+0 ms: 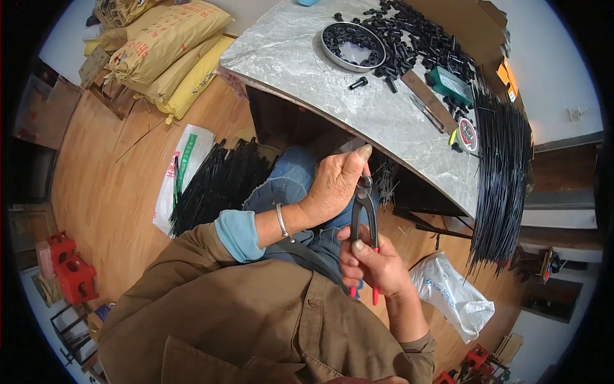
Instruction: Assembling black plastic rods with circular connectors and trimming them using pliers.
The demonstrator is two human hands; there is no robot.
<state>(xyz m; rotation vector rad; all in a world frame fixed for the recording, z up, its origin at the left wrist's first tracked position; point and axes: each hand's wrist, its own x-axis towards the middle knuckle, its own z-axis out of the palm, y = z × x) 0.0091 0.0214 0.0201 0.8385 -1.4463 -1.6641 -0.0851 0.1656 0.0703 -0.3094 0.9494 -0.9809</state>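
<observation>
Table: grey, marble-patterned top (pixel 281 51), in front of you.
Rods, upper: long black bundle (pixel 502 185), hanging over the table's right end.
Rods, lower: second dark bundle (pixel 220 182), on the floor to your left, partly over a white sack (pixel 167 198).
Fittings: black, bolt-like, heaped (pixel 409 38) at the table's far side; more in a round metal dish (pixel 355 68).
Progress: rods bundled, fittings loose in quantity — no finished lot stands clearly apart, so done against left cannot be judged.
Left hand: yours (pixel 336 185), thumb against curled fingers, just above the tool's nose; whether the fingertips pinch anything cannot be told.
Right hand: yours (pixel 382 265), fingers wrapped round the handles.
Pliers: dark metal, red grips (pixel 362 203), inside your right grip, nose pointing up toward your left fingertips; handles slightly apart — anything in the nose is too small to tell.
Single fitting: black (pixel 359 83), on the table just beside the dish.
</observation>
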